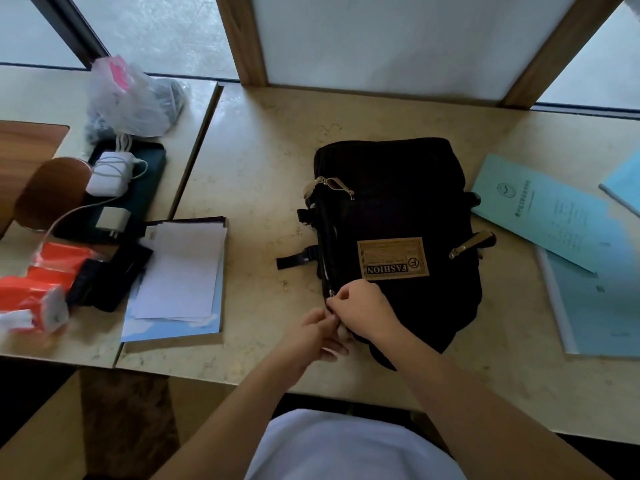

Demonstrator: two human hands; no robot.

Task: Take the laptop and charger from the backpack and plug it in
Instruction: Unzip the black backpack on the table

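Observation:
A black backpack (398, 209) with a tan "FASHION" patch lies flat on the beige table (263, 161), its zips closed. My right hand (360, 310) pinches a zip pull at the bag's near left edge. My left hand (311, 336) grips the bag's near corner just below it, touching the right hand. No laptop is in view. On the left table a white charger brick (109, 173) with coiled cable lies on a dark flat case (145, 188).
Left of the bag lie a notebook with white papers (180, 271), a small white plug (112, 220), orange packets (41, 282) and a plastic bag (128, 98). Blue-green booklets (554, 216) lie to the right. A wooden-framed panel (381, 39) stands behind.

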